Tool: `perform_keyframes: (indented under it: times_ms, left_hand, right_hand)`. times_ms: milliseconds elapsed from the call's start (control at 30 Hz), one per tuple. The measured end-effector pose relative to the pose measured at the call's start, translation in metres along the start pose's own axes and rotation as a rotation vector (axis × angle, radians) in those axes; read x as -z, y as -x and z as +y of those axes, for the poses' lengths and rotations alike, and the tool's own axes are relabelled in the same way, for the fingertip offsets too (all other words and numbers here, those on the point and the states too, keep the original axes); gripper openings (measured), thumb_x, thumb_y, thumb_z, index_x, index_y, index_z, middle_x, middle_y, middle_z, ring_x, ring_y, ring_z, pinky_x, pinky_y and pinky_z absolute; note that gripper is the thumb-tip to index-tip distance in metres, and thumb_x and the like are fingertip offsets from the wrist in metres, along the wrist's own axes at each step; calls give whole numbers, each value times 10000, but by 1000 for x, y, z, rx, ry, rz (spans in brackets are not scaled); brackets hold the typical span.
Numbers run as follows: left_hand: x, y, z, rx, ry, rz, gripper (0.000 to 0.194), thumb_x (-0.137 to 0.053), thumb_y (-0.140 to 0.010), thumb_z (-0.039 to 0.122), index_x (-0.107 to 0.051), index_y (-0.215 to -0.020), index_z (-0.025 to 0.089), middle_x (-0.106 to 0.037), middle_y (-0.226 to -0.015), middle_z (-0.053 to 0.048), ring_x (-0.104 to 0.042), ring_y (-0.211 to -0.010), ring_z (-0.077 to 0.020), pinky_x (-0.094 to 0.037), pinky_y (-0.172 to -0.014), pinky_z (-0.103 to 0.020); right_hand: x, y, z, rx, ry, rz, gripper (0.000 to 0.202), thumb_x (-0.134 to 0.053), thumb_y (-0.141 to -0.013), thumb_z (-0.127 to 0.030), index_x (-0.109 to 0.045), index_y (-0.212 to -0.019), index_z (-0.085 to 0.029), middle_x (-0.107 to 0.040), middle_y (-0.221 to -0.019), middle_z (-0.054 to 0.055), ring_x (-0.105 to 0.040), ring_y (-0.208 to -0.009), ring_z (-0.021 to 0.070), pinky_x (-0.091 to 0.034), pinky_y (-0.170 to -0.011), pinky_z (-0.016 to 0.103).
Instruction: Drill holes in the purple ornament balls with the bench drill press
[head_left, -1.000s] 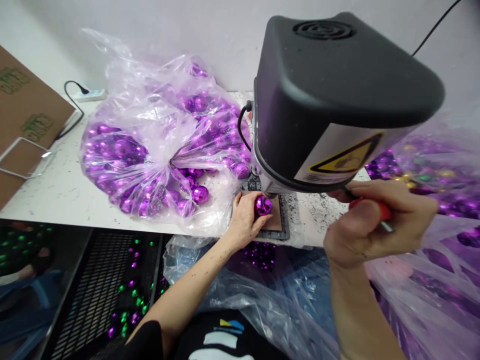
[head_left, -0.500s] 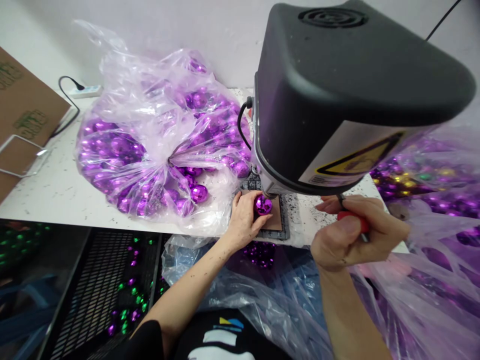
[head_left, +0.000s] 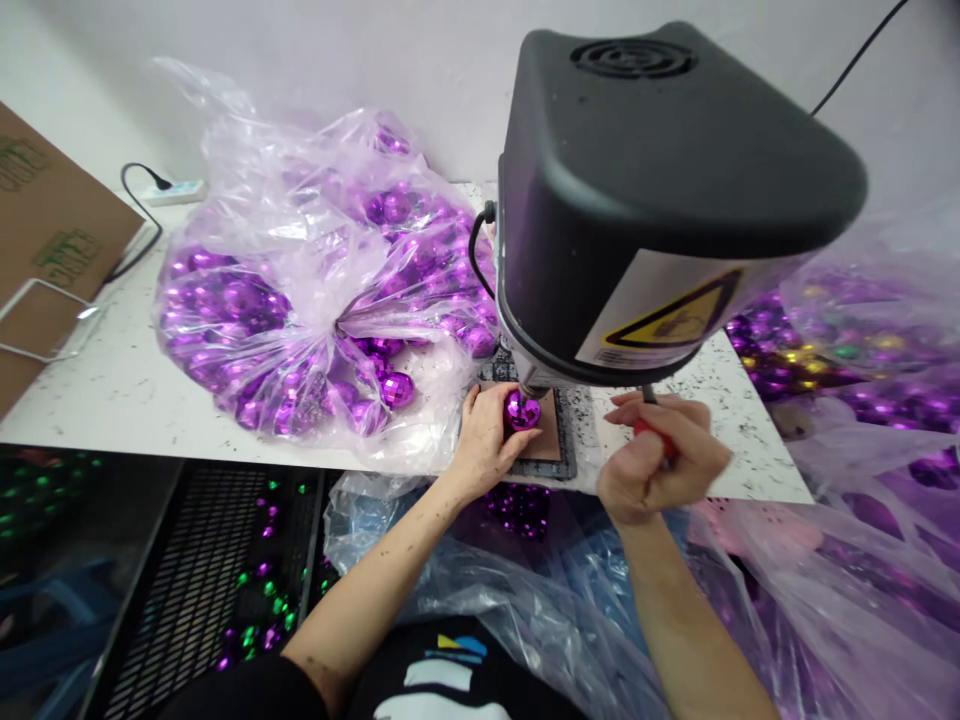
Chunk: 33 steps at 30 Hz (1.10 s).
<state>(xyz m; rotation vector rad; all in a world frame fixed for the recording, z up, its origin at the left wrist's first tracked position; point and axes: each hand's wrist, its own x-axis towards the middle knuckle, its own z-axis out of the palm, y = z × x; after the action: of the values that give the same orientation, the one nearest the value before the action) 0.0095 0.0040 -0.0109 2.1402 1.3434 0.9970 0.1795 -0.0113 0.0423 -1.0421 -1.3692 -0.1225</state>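
My left hand (head_left: 484, 440) grips a shiny purple faceted ball (head_left: 521, 410) from its left side. The ball rests on a brown board (head_left: 551, 425) lying on the black base (head_left: 568, 455) of a bench drill press (head_left: 637, 190). The tip of the metal drill spindle (head_left: 531, 385) touches or nearly touches the ball's top; I cannot tell which. My right hand (head_left: 660, 455) is closed around the red-knobbed feed lever (head_left: 666, 442), right of the base and below the black motor cover.
A knotted clear bag (head_left: 330, 270) of purple balls covers the left of the white table (head_left: 90, 400). Dark shavings are scattered about. A cardboard box (head_left: 60, 240) stands far left. More bagged balls (head_left: 862, 390) lie right, and a clear plastic sheet (head_left: 480, 590) hangs below the table edge.
My right hand has moved left and slightly inward with the lever. The spindle shows lower, at the ball. My left hand and the ball stay in place on the board, with the view shifted slightly.
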Motion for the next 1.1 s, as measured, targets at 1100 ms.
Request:
perform_keyframes:
  times_ms: [1100]
  left_hand:
    - [67,59,18,-120,-68,-136,628,-650,-899,499,-433,-1428,239,-553,-1364,-131,-533,-1242,-285,-462,-1038,-455]
  right_hand:
    - [-20,-123,-40,-213,-217,127,510,-558,-814,-643,-591,-811,-135,-440,-590,-77,-465,-455,-5,-170,-458,240]
